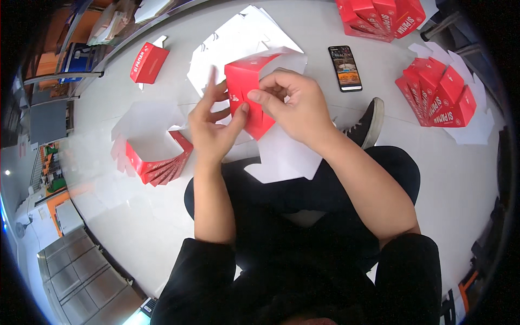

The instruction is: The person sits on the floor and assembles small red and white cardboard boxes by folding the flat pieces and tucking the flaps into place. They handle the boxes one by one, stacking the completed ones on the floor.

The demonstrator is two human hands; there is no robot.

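Observation:
A partly folded red cardboard box [241, 76] with a white inside is held up before me, above my crossed legs. My left hand [212, 129] grips its left side, the thumb pressed on the red face and the other fingers behind or beside it. From the right, my right hand [299, 104] pinches the box's edge with thumb and bent fingers. A slit shows in the red panel between the two thumbs. Below the hands a white flap [286, 154] hangs over my lap, seemingly part of the same box.
Flat white card sheets [216, 46] lie beyond the box. Nested red boxes [157, 165] sit at left, more red boxes [441, 95] at right and another red stack [382, 16] at far right. A small red carton [149, 64] and a phone [345, 69] lie on the floor.

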